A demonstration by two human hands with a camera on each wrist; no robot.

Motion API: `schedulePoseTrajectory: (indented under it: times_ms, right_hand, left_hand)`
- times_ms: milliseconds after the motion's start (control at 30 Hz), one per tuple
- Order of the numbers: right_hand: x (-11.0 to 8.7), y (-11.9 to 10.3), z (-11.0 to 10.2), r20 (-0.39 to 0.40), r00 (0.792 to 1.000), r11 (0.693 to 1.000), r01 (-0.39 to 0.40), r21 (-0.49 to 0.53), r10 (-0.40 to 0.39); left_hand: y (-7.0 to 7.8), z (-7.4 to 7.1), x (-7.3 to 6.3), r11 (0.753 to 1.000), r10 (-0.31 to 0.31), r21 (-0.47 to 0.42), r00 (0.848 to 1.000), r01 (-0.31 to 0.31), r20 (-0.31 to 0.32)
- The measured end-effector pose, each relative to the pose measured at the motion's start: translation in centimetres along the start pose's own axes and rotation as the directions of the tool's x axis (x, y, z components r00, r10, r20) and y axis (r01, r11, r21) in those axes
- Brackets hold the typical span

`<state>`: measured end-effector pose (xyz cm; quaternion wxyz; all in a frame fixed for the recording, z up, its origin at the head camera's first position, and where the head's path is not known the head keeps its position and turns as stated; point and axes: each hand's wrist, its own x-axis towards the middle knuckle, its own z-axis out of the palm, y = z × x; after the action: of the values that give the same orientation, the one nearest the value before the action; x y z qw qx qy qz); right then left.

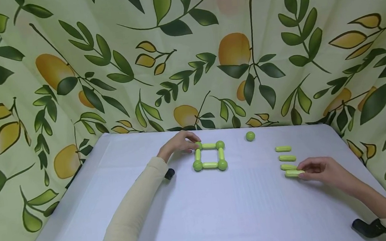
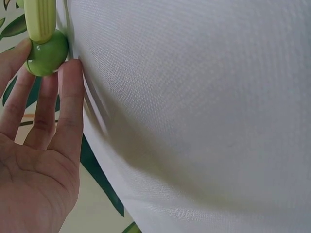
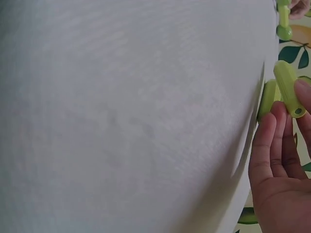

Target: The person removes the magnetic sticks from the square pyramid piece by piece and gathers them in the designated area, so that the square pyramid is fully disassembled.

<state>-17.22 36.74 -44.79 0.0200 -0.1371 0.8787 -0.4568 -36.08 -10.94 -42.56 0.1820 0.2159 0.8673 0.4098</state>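
Note:
On the white table, a square of green balls joined by pale green rods (image 1: 210, 165) lies flat at the middle back. My left hand (image 1: 179, 142) pinches its far-left corner ball (image 2: 48, 54) between thumb and fingers, and a rod (image 2: 41, 19) is attached to that ball. Over on the right, my right hand (image 1: 325, 170) holds one loose pale green rod (image 3: 288, 90) by its near end, with a small hole showing in the rod's end. Close beneath it lies another rod (image 3: 268, 99). Three rods in all lie in a column there, the farthest one (image 1: 283, 148) toward the back.
A single green ball (image 1: 250, 136) sits at the back, right of the square. The table (image 1: 224, 215) is covered in white cloth. Behind it hangs a curtain (image 1: 190, 97) printed with leaves and fruit. Black devices show at each wrist, the right one (image 1: 370, 228) near the table's right side.

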Motion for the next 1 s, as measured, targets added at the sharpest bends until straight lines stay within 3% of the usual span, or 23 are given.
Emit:
schedulePoseTrajectory:
  times_ms: [500, 1000]
  right_hand:
    - [0.09, 0.37, 0.38, 0.084, 0.995, 0.997, 0.059, -0.045, -0.055]
    - [0.05, 0.26, 0.46, 0.098, 0.992, 0.994, 0.087, -0.070, -0.080]
  left_hand:
    - [0.27, -0.10, -0.10, 1.000, -0.011, -0.001, 1.000, 0.011, 0.006]
    - [0.26, -0.06, -0.15, 1.000, -0.010, 0.000, 1.000, 0.010, 0.002]
